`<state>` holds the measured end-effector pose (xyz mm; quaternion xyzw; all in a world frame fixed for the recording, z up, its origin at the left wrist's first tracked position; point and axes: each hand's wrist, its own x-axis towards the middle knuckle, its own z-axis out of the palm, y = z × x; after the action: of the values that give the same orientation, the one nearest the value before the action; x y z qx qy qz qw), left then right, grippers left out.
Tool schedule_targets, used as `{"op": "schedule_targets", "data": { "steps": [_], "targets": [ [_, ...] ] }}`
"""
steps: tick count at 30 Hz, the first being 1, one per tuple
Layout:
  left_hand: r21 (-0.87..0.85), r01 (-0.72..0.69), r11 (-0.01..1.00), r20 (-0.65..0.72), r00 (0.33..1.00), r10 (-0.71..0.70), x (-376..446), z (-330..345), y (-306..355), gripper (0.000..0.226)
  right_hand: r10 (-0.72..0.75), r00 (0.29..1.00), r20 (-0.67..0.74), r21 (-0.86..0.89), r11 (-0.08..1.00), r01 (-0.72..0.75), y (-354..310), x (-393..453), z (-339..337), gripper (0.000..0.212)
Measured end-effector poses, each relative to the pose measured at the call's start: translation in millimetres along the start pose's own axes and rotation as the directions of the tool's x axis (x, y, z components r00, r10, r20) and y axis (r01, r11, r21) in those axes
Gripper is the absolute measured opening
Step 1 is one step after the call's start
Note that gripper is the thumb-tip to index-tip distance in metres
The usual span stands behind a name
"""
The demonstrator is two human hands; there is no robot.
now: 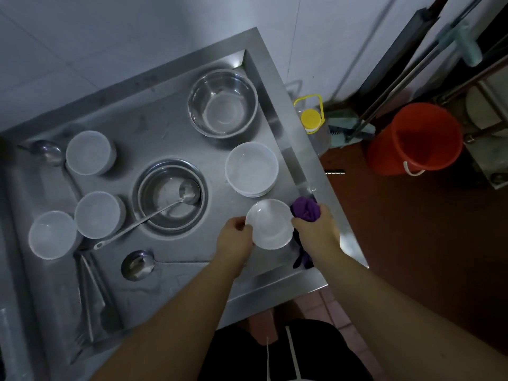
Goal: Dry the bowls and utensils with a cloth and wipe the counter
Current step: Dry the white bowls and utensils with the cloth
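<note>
A small white bowl [270, 224] is held over the steel tabletop [170, 281], left hand [234, 237] pinching its rim, right hand [316, 229] gripping a purple cloth [305, 209] against it. Other bowls and ladles apparently await drying; the tabletop seems unwiped.

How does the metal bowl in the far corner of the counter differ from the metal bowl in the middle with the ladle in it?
The far metal bowl holds nothing, while the middle metal bowl has a ladle lying in it, handle sticking out over the rim. The far bowl stands alone; the middle bowl appears to sit inside a second one. The far bowl looks deeper. Both are round, shiny steel, upright on the counter, and neither is being touched.
</note>
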<state>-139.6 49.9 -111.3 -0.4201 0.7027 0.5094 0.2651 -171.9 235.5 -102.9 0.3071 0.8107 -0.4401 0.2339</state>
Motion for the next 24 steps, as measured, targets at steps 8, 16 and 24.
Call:
{"op": "schedule_targets", "data": {
  "steps": [8, 16, 24],
  "targets": [
    [0.218, -0.157, 0.963, 0.029, 0.988, 0.154, -29, -25, -14, 0.054, -0.057, 0.997, -0.046, -0.034, 0.998, 0.056, 1, -32, -30, 0.026],
    [0.517, -0.246, 0.82, 0.055, 0.965, 0.255, -70, -76, -44, 0.048, -0.223, 0.969, 0.111, -0.196, 0.95, 0.241, -14, -90, -33, 0.032],
    [0.669, -0.215, 0.711, -0.002, 0.957, 0.291, -90, -162, -70, 0.049, -0.325, 0.862, 0.389, -0.296, 0.842, 0.452, -54, -135, 37, 0.021]
  ]
}}
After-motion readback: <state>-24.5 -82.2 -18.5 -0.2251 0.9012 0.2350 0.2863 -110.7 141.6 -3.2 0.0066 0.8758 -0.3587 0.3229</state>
